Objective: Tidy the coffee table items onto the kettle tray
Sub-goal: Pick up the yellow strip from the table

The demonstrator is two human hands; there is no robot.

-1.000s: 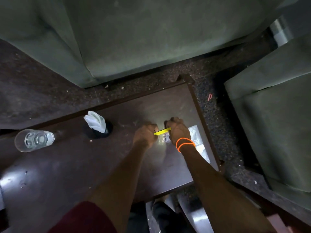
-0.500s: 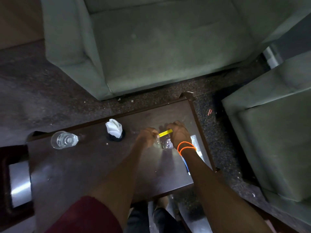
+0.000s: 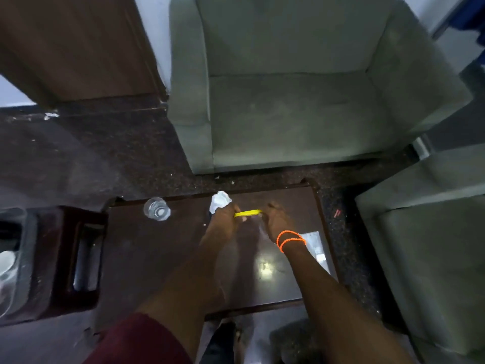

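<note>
Hands over the coffee table (image 3: pixel 147 258) right now, both stretched out above its dark glossy top. My left hand (image 3: pixel 223 222) has its fingers curled in and pinched on one end of a thin yellow strip (image 3: pixel 248 213), and my right hand (image 3: pixel 278 219) is closed on the other end, so the strip runs level between the two, held above the table's far half. What the strip actually is, I cannot make out; it is small and a bit blurred. An orange cord bracelet (image 3: pixel 291 239) loops twice around the right wrist. Just behind the left hand, near the table's far edge, there is a crumpled white tissue (image 3: pixel 220 203), partly hidden by my knuckles. Further along that same far edge, toward the table's left corner, a clear drinking glass (image 3: pixel 157 209) stands upright, well apart from both hands. Under my right forearm, by the table's right edge, a flat printed card (image 3: pixel 313 244) lies on the surface. A bright glare patch sits on the tabletop between my forearms. Off the table's left end I can see a dark wooden tray (image 3: pixel 63 258) with a raised rim and a cut-out handle, holding something pale and rounded at the frame edge. Beyond the table's far side stands a grey-green armchair (image 3: pixel 288 101).
</note>
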